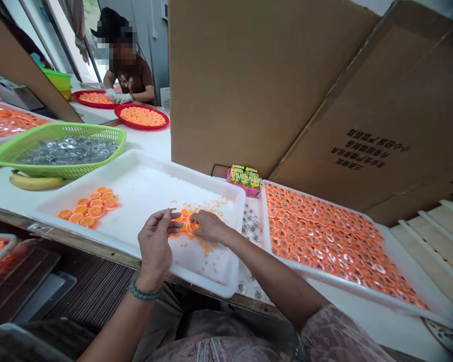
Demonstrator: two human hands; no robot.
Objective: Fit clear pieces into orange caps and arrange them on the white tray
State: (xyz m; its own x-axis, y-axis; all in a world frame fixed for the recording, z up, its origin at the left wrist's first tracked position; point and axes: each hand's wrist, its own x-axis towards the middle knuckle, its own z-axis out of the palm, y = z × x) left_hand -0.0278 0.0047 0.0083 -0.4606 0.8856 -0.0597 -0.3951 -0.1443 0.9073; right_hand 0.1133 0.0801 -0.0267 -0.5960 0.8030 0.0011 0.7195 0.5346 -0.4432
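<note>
my left hand (156, 244) is pinching orange caps (184, 224) narrowly | my right hand (208, 226) is covering them, grip unclear | I'm picking lightly, singly, above the white tray (147, 191)

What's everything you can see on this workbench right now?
white tray: one, white, front centre, under both hands
orange pieces: many, orange, tray's left and under hands
second tray: one, white, right, packed with orange pieces
basket: one, green, left, holding clear pieces
banana: one, yellow, by basket
small boxes: several, yellow-green, pink holder between trays
red trays: two, red, far left
cardboard boxes: two, brown, behind
left hand: one, over pieces
right hand: one, on pieces
</note>
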